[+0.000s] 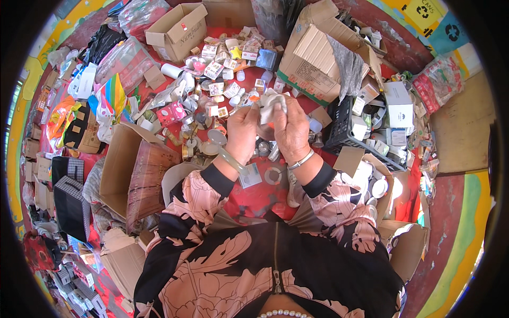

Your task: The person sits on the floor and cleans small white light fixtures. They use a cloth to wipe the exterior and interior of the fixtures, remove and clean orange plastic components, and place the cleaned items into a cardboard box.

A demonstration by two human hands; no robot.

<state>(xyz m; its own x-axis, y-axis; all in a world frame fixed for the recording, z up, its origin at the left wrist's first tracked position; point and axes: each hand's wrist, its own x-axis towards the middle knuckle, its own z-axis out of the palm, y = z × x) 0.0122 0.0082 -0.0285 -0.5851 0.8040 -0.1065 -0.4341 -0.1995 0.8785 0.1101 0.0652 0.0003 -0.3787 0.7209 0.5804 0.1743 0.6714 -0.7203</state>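
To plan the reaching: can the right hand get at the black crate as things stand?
Probably yes: the black crate is near the right hand, only small items between, though that hand holds whitish material.

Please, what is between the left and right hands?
In the head view, a crumpled whitish piece, material unclear, lies between the left hand and the right hand. Below it in the picture shows a roundish item, too unclear to name.
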